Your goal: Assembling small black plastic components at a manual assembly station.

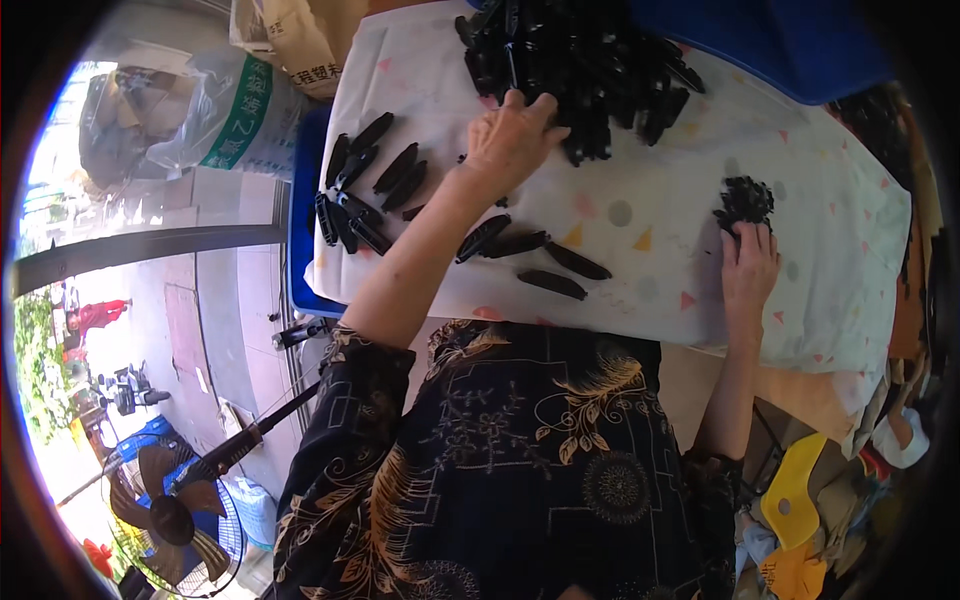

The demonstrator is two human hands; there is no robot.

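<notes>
Head cam: L hand (510, 138)'s resting, fingers apart, at far pile of black pcs (590, 80); R hand (750, 265)'s curling over small black bits (746, 198), right. Can't tell re pinching. Loose pcs (404, 186) are lying left, prob done; most prob still waiting.

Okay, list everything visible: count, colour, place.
Patterned cover: one, white, central
Heaped parts: uncountable, black, top centre
Loose parts: over ten, black, cover's left
Small bits: one pile, black, cover's right
Unclear object: one, blue, top right
Tray: one, blue, cover's left edge
Plastic bag: one, clear, upper left
Paper sack: one, tan, top left
Fan: one, dark, lower left
Holed sheet: one, yellow, lower right
Other clutter: uncounted, mixed, edges
Garment: one, black and gold, bottom
Left hand: one, bare, at heaped parts
Right hand: one, bare, on small bits
</notes>
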